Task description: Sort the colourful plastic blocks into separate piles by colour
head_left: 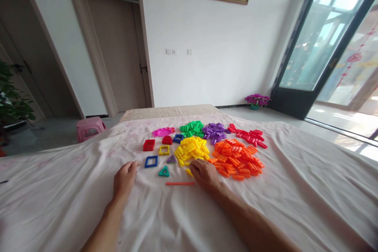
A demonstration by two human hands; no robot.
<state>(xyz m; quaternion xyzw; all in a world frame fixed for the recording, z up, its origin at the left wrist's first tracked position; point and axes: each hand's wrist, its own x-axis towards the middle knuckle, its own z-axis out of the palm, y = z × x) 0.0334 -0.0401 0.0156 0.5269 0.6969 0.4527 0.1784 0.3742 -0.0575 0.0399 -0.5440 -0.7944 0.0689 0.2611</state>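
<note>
While the yellow pile (192, 149) is already gathered, one yellow piece (189, 172) lies outside, at the right hand (205, 173); whether its fingers or the left hand's (125, 175) are closed, I cannot tell.

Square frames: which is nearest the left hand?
The front blue frame, beside the left hand; the yellow frame, red stack and rear blue frame lie farther back.

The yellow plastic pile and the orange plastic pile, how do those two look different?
The yellow plastic pile is narrower; the orange plastic pile spreads wider. The yellow pile sits left of the orange pile. The right hand is at the yellow pile's near edge, while the orange pile lies mostly to that hand's right. Both are loose heaps on the pale cloth.
</note>
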